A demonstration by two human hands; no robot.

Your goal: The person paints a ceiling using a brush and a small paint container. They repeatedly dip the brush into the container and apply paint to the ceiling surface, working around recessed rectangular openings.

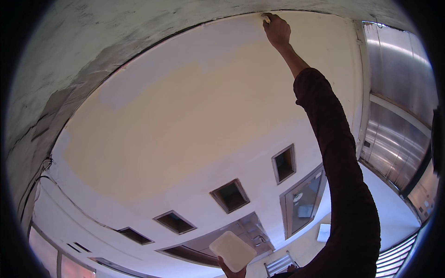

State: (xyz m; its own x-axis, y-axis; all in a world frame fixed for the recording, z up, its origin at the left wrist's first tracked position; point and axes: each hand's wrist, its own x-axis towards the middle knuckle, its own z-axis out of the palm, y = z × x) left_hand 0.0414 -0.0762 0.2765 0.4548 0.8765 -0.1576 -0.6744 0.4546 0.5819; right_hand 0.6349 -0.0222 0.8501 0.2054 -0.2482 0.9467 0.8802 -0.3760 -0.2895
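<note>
My right arm, in a dark sleeve, reaches up to the top of a wall that is part yellow and part pale lilac-white. There my right hand is closed around a small pale piece, pressed at the wall just below the ceiling edge; its kind is too small to tell. Low in the view, my left hand grips a shallow cream-coloured tray with rounded corners from beneath. The tray partly covers the window behind it, and most of the left fingers are hidden by it.
A rough grey ceiling meets the wall along a dark crack. Several small framed openings, including a square one, sit lower in the wall, near a window. A cable runs along the left; metal sheets stand at the right.
</note>
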